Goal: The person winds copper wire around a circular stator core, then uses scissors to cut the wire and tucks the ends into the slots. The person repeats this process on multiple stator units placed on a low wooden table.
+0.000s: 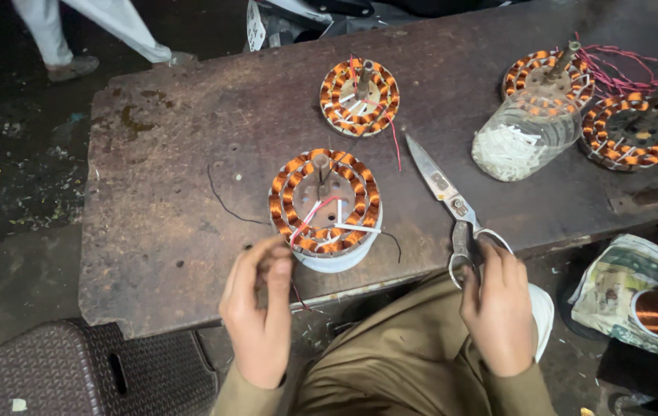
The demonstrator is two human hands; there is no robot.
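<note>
My left hand [258, 308] pinches a thin wire beside the round copper-wound stator [326, 202]; my right hand [496, 304] grips steel scissors [450, 202] on the brown wooden desk [167, 192].

Dim scene, light falling from above onto my desk [190, 154], its middle evenly lit while the floor [13, 154] on the left sinks into near black. Copper coils [326, 200] catch a warm shine, the scissors' blade [429, 173] glints faintly. My hands [259, 316] look slightly soft, and the far edges bend a little.
</note>
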